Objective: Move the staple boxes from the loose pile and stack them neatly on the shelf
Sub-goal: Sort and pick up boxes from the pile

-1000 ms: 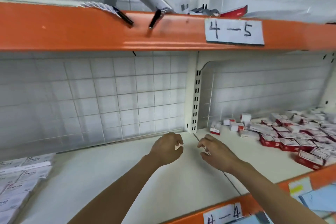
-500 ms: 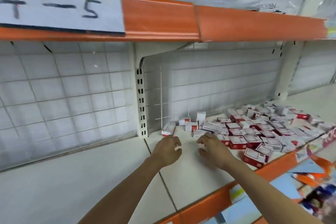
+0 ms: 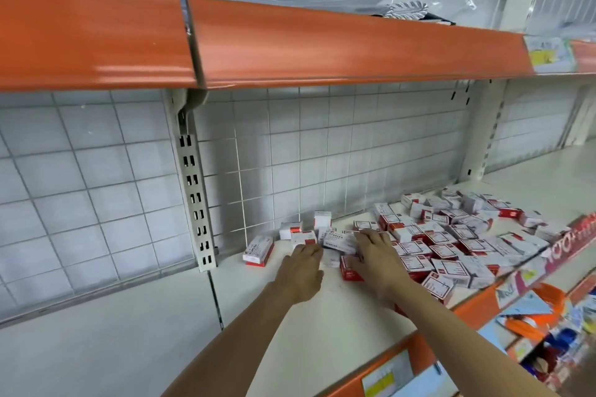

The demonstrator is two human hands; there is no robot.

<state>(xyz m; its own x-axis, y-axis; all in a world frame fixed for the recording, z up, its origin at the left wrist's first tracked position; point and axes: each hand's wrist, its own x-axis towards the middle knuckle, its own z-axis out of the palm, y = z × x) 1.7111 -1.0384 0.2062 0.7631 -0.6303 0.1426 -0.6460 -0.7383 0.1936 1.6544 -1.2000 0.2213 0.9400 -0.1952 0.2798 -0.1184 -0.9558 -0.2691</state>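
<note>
White shelving with a gridded back panel (image 3: 322, 145) stood before me, an orange-fronted upper shelf (image 3: 322, 42) overhead and the cream shelf (image 3: 129, 342) I worked at below it, its own front edge orange too. My left hand (image 3: 301, 271) lay knuckles up on the shelf at the near-left edge of the loose pile (image 3: 451, 235), its fingers reaching forward and bent down at the tips against a small white box (image 3: 303, 237); whether they had closed on it I could not tell, since the back of the hand hid them. My right hand (image 3: 377, 259) was spread flat and relaxed over the boxes just beside it, fingertips resting on a white box printed STAPLES (image 3: 338, 240), with nothing pinched or lifted. A red and white box (image 3: 350, 269) lay between my two hands, partly under the right palm. The pile of red and white staple boxes sprawled to the right across the shelf, lying at all angles, some flat and some tipped on one another, and ran out toward the front lip. Apart from it on the left, one box (image 3: 259, 250) lay alone near the slotted upright (image 3: 195, 203), and two small white boxes (image 3: 322, 219) stood against the back panel. Lower right, blurred coloured goods (image 3: 548, 316) showed on a shelf beneath.
</note>
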